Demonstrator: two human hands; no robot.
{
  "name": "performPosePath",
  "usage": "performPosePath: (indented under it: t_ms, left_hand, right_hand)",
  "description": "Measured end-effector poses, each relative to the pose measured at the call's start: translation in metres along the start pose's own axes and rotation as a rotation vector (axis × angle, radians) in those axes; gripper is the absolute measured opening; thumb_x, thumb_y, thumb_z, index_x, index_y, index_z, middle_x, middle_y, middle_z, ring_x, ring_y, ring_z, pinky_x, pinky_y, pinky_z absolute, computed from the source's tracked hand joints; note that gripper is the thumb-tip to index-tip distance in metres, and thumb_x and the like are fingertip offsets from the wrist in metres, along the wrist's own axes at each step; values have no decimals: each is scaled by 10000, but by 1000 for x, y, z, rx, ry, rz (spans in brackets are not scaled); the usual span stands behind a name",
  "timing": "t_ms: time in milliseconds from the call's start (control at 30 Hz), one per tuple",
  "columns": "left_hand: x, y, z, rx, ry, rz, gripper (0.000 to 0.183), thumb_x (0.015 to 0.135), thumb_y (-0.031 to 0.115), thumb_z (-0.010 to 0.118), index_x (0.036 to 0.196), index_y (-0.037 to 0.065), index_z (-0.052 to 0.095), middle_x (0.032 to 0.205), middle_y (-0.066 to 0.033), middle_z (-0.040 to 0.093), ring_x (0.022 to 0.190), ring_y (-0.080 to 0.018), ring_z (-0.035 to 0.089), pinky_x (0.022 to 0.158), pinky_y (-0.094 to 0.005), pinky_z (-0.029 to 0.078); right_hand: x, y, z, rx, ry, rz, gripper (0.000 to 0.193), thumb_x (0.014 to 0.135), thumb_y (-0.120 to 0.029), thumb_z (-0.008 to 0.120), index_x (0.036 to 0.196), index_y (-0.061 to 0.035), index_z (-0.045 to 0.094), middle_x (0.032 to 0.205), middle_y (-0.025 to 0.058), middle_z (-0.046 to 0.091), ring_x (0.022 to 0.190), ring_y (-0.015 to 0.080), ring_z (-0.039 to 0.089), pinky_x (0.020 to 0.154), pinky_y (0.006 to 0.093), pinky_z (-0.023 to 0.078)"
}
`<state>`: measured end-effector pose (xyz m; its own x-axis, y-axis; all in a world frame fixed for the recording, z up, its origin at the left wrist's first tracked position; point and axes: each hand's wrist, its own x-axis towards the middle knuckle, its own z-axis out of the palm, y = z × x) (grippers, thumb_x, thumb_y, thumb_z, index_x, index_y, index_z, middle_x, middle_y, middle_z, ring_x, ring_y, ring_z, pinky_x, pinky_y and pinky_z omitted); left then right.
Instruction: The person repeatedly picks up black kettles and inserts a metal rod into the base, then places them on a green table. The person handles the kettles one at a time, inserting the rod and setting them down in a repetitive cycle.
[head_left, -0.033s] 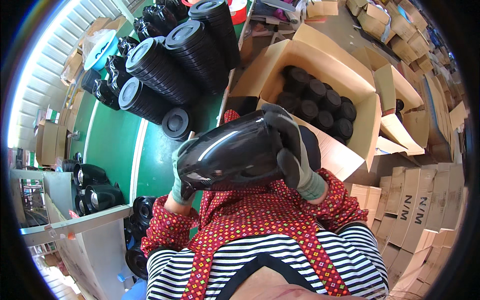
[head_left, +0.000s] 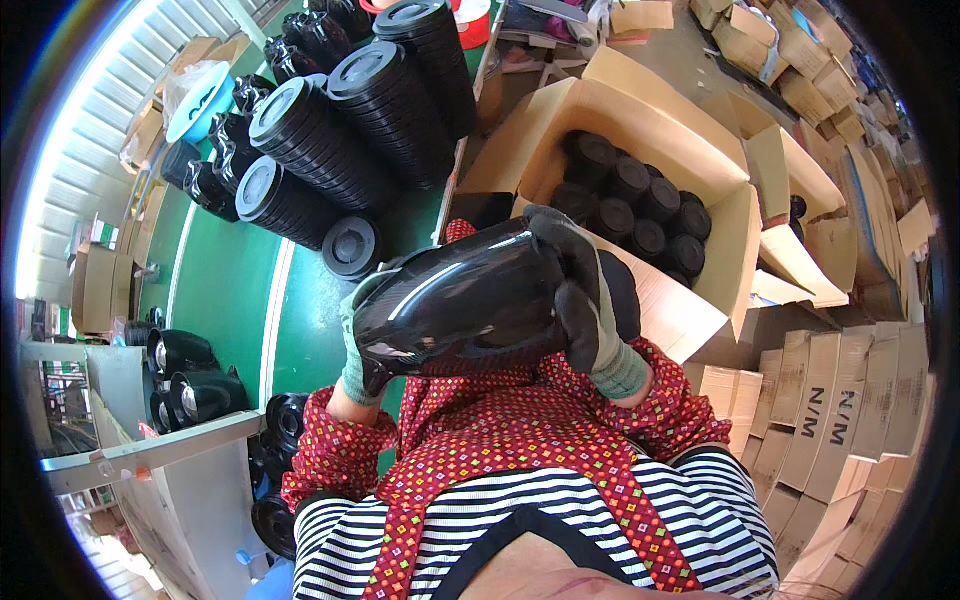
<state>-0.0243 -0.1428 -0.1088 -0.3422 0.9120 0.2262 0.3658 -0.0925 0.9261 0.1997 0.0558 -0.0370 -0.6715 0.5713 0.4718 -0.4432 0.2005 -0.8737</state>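
Between my two gloved hands lies a glossy black jug-shaped shell (head_left: pixel 460 300), held on its side in front of my body. My left hand (head_left: pixel 359 335) grips its left end, most of the fingers hidden behind the shell. At the other end, my right hand (head_left: pixel 577 285) wraps its dark-coated fingers around the rim. A pointed, spout-like part of the shell shows at the lower left, beside my left wrist. Just beyond the shell, a round black lid-like part (head_left: pixel 352 247) rests on the green table (head_left: pixel 310 320).
Tall stacks of round black parts (head_left: pixel 310 135) and several glossy black shells (head_left: pixel 232 150) stand on the table. To the right, an open carton (head_left: pixel 735 215) holds several black cylindrical items. Flat cartons (head_left: pixel 820 400) are stacked at lower right. A metal-edged stand (head_left: pixel 160 460) is at left.
The shell has turned very slightly in my hands, its highlights shifting. Both hands keep their grip and nearly the same place.
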Motion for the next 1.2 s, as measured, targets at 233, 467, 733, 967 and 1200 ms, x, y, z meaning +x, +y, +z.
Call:
performPosePath:
  t_ms: [233, 467, 733, 967, 1200]
  left_hand:
    - [13, 33, 45, -594, 449, -359, 315, 904, 97, 694, 1199, -10, 719, 1287, -144, 691, 1157, -258, 685, 1022, -375, 545]
    - [-39, 17, 78, 182, -432, -239, 826, 813, 120, 841, 1545, 37, 468, 1500, -246, 548, 1431, -345, 523, 1223, -414, 382]
    - [-101, -49, -45, 999, 100, -420, 1028, 819, 241, 856, 1660, 114, 279, 1530, -260, 448, 1276, -489, 547, 1109, -498, 471]
    - [-101, -28, -43, 156, 315, -558, 640, 961, -17, 660, 1572, 25, 474, 1407, -207, 651, 1214, -211, 640, 997, -322, 516]
    - [28, 127, -20, 216, -33, -406, 674, 927, -67, 664, 1567, -28, 454, 1492, -240, 596, 1341, -290, 609, 1109, -379, 460]
  right_hand:
    - [0, 26, -40, 65, 80, 471, 455, 1155, -323, 410, 1432, -11, 591, 1308, 71, 673, 1199, 172, 628, 1111, 312, 465]
    - [67, 40, -104, -510, -837, 276, 410, 982, -50, 534, 1376, -9, 639, 1305, 125, 701, 1207, 247, 672, 1096, 356, 501]
    - [59, 142, -55, -956, -1122, 337, 266, 1034, -263, 514, 1090, -112, 726, 1064, 187, 757, 964, 404, 723, 865, 474, 568]
    - [42, 74, -17, -913, -620, 519, 356, 992, -371, 588, 1048, -50, 731, 1026, 226, 750, 981, 419, 719, 911, 550, 546]
    - [117, 5, -13, -759, -566, -408, 519, 919, -267, 687, 1429, -179, 660, 1472, 158, 572, 1414, 411, 477, 1242, 582, 272]
